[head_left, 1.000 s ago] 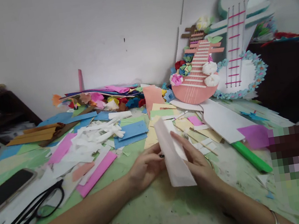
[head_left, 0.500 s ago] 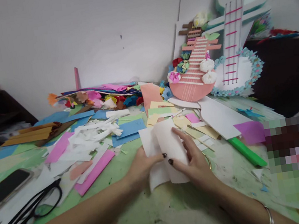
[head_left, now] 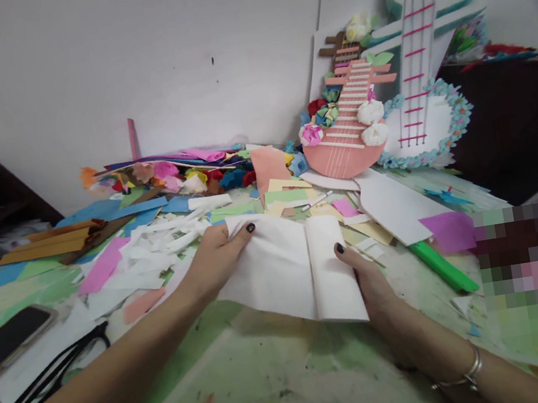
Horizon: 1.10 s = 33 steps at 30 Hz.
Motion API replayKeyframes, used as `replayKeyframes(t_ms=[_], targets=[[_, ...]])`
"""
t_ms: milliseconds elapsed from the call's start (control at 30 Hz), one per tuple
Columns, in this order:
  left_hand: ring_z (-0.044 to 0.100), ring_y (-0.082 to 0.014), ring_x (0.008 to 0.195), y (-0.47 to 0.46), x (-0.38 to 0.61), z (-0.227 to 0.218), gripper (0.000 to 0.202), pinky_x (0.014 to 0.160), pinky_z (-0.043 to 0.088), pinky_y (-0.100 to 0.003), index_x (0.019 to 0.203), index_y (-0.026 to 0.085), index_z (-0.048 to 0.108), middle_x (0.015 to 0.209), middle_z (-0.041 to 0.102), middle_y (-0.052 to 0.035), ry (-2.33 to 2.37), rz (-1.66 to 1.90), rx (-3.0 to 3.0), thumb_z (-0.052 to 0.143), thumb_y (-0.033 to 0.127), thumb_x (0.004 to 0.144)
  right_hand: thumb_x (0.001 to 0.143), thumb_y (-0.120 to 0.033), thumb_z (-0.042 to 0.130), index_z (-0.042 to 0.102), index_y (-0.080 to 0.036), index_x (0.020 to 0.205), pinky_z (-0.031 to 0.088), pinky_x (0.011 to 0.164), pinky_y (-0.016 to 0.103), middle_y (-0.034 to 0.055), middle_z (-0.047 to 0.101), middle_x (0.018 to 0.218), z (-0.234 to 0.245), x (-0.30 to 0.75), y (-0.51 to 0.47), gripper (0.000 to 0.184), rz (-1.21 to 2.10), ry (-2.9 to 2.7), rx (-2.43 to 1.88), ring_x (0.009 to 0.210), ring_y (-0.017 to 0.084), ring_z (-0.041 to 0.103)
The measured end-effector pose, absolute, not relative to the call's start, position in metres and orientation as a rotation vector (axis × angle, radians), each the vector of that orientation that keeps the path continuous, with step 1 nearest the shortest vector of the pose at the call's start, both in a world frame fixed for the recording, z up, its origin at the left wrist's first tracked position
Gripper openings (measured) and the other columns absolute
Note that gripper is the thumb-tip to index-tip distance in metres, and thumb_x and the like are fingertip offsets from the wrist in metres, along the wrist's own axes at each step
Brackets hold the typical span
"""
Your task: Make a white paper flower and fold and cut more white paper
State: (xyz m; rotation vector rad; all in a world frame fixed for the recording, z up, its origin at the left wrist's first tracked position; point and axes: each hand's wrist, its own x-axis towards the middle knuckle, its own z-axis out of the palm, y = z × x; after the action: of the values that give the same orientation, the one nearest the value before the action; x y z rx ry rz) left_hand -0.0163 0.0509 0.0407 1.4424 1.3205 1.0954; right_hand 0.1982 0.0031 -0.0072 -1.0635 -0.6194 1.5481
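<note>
Head view. Far left of the left hand: black smartphone and black-handled scissors, both on the green paint-stained worktop. Just beyond that hand: heap of white paper scraps.

Left hand: closed on the upper left edge of the white paper sheet, thumb on top. The sheet is held spread between both hands, just above the worktop.

Right hand: clasps the sheet's right edge, thumb over, fingers beneath.

Right of it: green marker pen. Beyond: pink paper guitar model.

Progress, as judged: one upright crease near the right hand; sheet otherwise uncut and unfolded.

Legible writing: none.
</note>
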Motion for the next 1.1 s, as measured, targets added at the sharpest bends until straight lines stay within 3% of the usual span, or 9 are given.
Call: replayKeyframes(t_ms=[200,367,500,733,900,1000,1100], targets=[[0.043,-0.0135,0.053,0.065,-0.029,0.042,0.039,0.046,0.027,-0.023,0.064,0.016,0.057,0.055,0.052,0.0,1.517,1.057,1.707,0.055,0.051,0.08,0.062,-0.036,0.076,0.054,-0.021,0.117,0.057,0.07,0.04,0.0089,0.071,0.107,-0.003,0.207,0.014,0.061,1.4,-0.715,-1.032,0.079,0.026,0.068],[0.04,-0.0133,0.054,0.069,-0.026,0.036,0.04,0.049,0.026,-0.024,0.055,0.018,0.047,0.054,0.047,0.0003,1.615,1.03,1.948,0.048,0.046,0.084,0.067,-0.04,0.076,0.052,-0.022,0.12,0.056,0.067,0.037,0.0076,0.069,0.108,-0.002,0.209,0.015,0.061,1.368,-0.736,-1.078,0.078,0.023,0.066],[0.034,-0.0122,0.05,0.065,-0.022,0.031,0.041,0.051,0.023,-0.026,0.051,0.02,0.036,0.048,0.036,0.002,1.631,1.22,2.061,0.045,0.042,0.084,0.065,-0.042,0.077,0.051,-0.021,0.121,0.055,0.064,0.034,0.008,0.067,0.11,-0.004,0.211,0.017,0.065,1.2,-0.856,-1.155,0.079,0.023,0.065],[0.034,-0.0122,0.048,0.056,-0.019,0.023,0.031,0.053,0.025,-0.026,0.065,0.018,0.055,0.048,0.038,0.0037,1.59,1.432,2.106,0.045,0.038,0.086,0.068,-0.044,0.074,0.052,-0.022,0.113,0.052,0.074,0.038,0.0088,0.064,0.107,-0.003,0.216,0.018,0.055,0.783,-1.054,-1.263,0.092,0.026,0.061],[0.035,-0.0122,0.049,0.057,-0.014,0.022,0.033,0.053,0.026,-0.026,0.06,0.019,0.048,0.048,0.037,0.0034,1.631,1.441,2.05,0.045,0.039,0.086,0.069,-0.042,0.072,0.052,-0.021,0.109,0.05,0.079,0.039,0.0086,0.064,0.106,0.003,0.217,0.018,0.05,0.589,-1.128,-1.283,0.093,0.025,0.059],[0.037,-0.013,0.05,0.065,-0.014,0.022,0.04,0.052,0.027,-0.026,0.053,0.02,0.038,0.049,0.038,0.0019,1.687,1.222,2.01,0.043,0.043,0.085,0.068,-0.046,0.072,0.051,-0.022,0.112,0.05,0.079,0.041,0.0095,0.063,0.11,-0.003,0.22,0.022,0.054,0.657,-1.123,-1.362,0.096,0.027,0.06],[0.042,-0.0147,0.051,0.077,-0.024,0.026,0.042,0.05,0.027,-0.026,0.047,0.021,0.036,0.05,0.043,-0.0001,1.751,0.645,2.029,0.049,0.044,0.08,0.067,-0.051,0.072,0.049,-0.022,0.118,0.051,0.079,0.043,0.0116,0.063,0.115,-0.013,0.221,0.027,0.063,0.855,-1.097,-1.48,0.099,0.03,0.061]])
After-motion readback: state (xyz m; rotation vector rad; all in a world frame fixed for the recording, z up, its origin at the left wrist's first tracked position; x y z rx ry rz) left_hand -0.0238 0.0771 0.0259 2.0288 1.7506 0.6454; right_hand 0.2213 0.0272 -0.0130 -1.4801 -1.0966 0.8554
